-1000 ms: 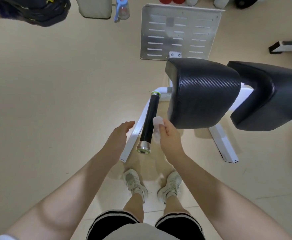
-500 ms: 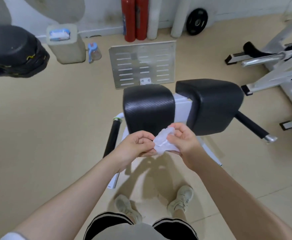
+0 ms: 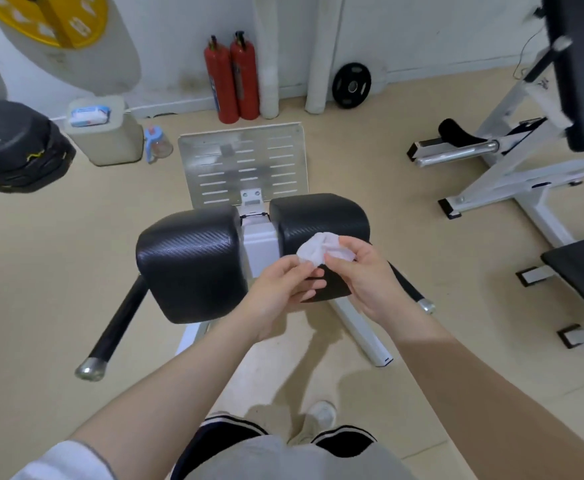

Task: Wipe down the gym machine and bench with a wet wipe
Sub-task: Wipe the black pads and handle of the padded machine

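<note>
Hands [image 3: 321,278] pinch the crumpled wipe [image 3: 320,250] together above the pad [image 3: 318,216]; loose grip may drop it onto the floor [image 3: 58,271].

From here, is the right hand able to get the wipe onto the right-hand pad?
Probably yes. The right hand holds the wet wipe together with the left hand, right above the right pad, and nothing lies between them.
</note>
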The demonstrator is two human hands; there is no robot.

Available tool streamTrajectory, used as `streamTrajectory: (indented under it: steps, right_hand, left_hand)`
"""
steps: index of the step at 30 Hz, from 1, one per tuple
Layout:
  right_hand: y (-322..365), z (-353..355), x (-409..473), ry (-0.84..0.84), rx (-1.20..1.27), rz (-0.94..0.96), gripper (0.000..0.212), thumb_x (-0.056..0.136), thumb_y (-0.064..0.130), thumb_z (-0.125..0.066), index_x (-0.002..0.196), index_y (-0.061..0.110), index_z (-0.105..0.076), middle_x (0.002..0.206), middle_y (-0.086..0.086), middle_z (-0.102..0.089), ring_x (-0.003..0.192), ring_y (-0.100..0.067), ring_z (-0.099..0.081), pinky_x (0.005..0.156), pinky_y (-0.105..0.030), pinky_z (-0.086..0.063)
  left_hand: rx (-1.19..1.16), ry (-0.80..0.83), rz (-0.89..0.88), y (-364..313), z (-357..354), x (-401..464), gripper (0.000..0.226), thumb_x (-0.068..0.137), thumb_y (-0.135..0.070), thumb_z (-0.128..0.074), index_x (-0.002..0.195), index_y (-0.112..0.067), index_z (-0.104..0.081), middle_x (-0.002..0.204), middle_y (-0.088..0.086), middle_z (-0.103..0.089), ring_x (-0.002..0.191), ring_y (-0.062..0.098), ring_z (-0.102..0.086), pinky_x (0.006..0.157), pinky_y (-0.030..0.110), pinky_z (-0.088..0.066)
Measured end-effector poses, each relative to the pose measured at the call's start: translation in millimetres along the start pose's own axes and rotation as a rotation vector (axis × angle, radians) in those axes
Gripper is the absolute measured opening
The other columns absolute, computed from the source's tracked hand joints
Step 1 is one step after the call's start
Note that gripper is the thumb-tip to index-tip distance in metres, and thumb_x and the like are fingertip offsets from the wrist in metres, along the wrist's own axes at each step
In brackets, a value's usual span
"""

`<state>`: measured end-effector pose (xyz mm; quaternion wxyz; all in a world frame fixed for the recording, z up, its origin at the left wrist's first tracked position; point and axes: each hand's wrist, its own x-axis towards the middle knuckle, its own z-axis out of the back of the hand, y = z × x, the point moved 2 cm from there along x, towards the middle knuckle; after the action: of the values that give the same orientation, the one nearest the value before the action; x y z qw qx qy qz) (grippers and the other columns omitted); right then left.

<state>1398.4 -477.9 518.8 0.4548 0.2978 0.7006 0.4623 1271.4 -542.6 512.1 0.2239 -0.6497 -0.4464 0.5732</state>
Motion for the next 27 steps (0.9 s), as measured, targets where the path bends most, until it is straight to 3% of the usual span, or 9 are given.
streamTrajectory:
  steps: [3, 6, 9, 11, 14, 17, 20, 23, 27]
  right_hand:
    - [6.1, 7.1, 12.2, -0.181, -0.443, 0.047, 0.008, 0.082, 0.008, -0.060, 0.083, 0.015, -0.062, 0.081, -0.002, -0.065, 0.082, -0.020, -0.059, 0.074, -0.030, -0.048]
    - [9.2, 2.8, 29.8, -0.228, -0.743, 0.156, 0.013, 0.084, 0.012, -0.057, 0.096, 0.015, -0.063, 0.085, -0.004, -0.064, 0.084, -0.021, -0.059, 0.074, -0.033, -0.047]
    - [10.3, -8.4, 50.9, -0.154, -0.657, 0.147, 0.038, 0.087, 0.007, -0.052, 0.121, 0.023, -0.056, 0.099, 0.005, -0.062, 0.093, -0.011, -0.059, 0.085, -0.025, -0.048]
    - [14.1, -16.8, 65.6, -0.134, -0.653, 0.139, 0.032, 0.089, 0.006, -0.047, 0.114, 0.020, -0.061, 0.095, 0.006, -0.064, 0.089, -0.009, -0.057, 0.084, -0.024, -0.047]
    - [20.5, -24.3, 92.7, -0.146, -0.450, 0.043, 0.019, 0.090, 0.008, -0.047, 0.090, 0.014, -0.065, 0.087, -0.008, -0.066, 0.088, -0.024, -0.062, 0.086, -0.040, -0.053]
    - [26.6, -30.7, 125.0, -0.179, -0.199, -0.031, 0.014, 0.090, 0.017, -0.057, 0.101, 0.016, -0.065, 0.100, -0.011, -0.068, 0.097, -0.024, -0.065, 0.088, -0.036, -0.054]
    - [25.7, -28.8, 159.7, -0.284, -0.284, -0.054, 0.012, 0.086, 0.009, -0.062, 0.092, 0.019, -0.060, 0.096, -0.013, -0.068, 0.088, -0.026, -0.066, 0.083, -0.039, -0.055]
    - [22.4, -23.0, 189.5, -0.275, -0.393, -0.077, 0.009, 0.079, 0.013, -0.063, 0.081, 0.022, -0.060, 0.087, -0.017, -0.069, 0.081, -0.031, -0.066, 0.080, -0.045, -0.053]
    - [13.6, -10.3, 230.7, -0.219, -0.715, -0.130, 0.006, 0.080, 0.015, -0.057, 0.081, 0.019, -0.062, 0.068, -0.008, -0.071, 0.071, -0.014, -0.063, 0.072, -0.022, -0.047]
  left_hand:
    - [-0.033, -0.098, -0.027, -6.1, -8.4, 9.2, 0.019, 0.098, -0.019, -0.041, 0.094, -0.016, -0.059, 0.098, -0.001, -0.068, 0.102, 0.017, -0.066, 0.085, 0.023, -0.050]
    - [-0.036, -0.139, -0.052, -14.0, -6.6, 19.0, 0.024, 0.099, -0.024, -0.037, 0.109, -0.018, -0.058, 0.104, -0.005, -0.064, 0.110, 0.015, -0.061, 0.094, 0.027, -0.047]
    - [0.091, -0.139, -0.146, -29.1, 1.7, 33.0, 0.026, 0.100, -0.033, -0.032, 0.118, -0.035, -0.051, 0.113, -0.017, -0.060, 0.109, 0.003, -0.056, 0.096, 0.025, -0.043]
    - [0.193, -0.154, -0.168, -41.5, 10.7, 48.2, 0.023, 0.100, -0.036, -0.032, 0.114, -0.040, -0.050, 0.112, -0.020, -0.056, 0.110, 0.003, -0.051, 0.097, 0.024, -0.039]
    - [0.359, -0.135, -0.182, -60.5, 24.0, 78.3, 0.034, 0.100, -0.033, -0.032, 0.129, -0.025, -0.049, 0.128, -0.008, -0.048, 0.121, 0.009, -0.044, 0.106, 0.025, -0.031]
    - [0.392, -0.029, -0.226, -71.8, 38.8, 108.6, 0.034, 0.100, -0.033, -0.032, 0.128, -0.026, -0.050, 0.132, -0.006, -0.049, 0.125, 0.008, -0.044, 0.105, 0.022, -0.030]
    - [0.348, 0.080, -0.162, -77.6, 55.8, 133.7, 0.038, 0.097, -0.044, -0.029, 0.118, -0.033, -0.058, 0.128, -0.010, -0.056, 0.122, 0.005, -0.047, 0.105, 0.022, -0.031]
    - [0.139, -0.098, -0.071, -78.7, 81.1, 156.3, 0.034, 0.101, -0.027, -0.030, 0.108, -0.017, -0.061, 0.115, -0.001, -0.063, 0.112, 0.011, -0.055, 0.095, 0.019, -0.038]
    - [0.276, -0.238, 0.109, -63.6, 100.0, 189.6, 0.033, 0.096, -0.025, -0.042, 0.124, -0.012, -0.055, 0.119, 0.002, -0.060, 0.107, 0.017, -0.055, 0.088, 0.027, -0.042]
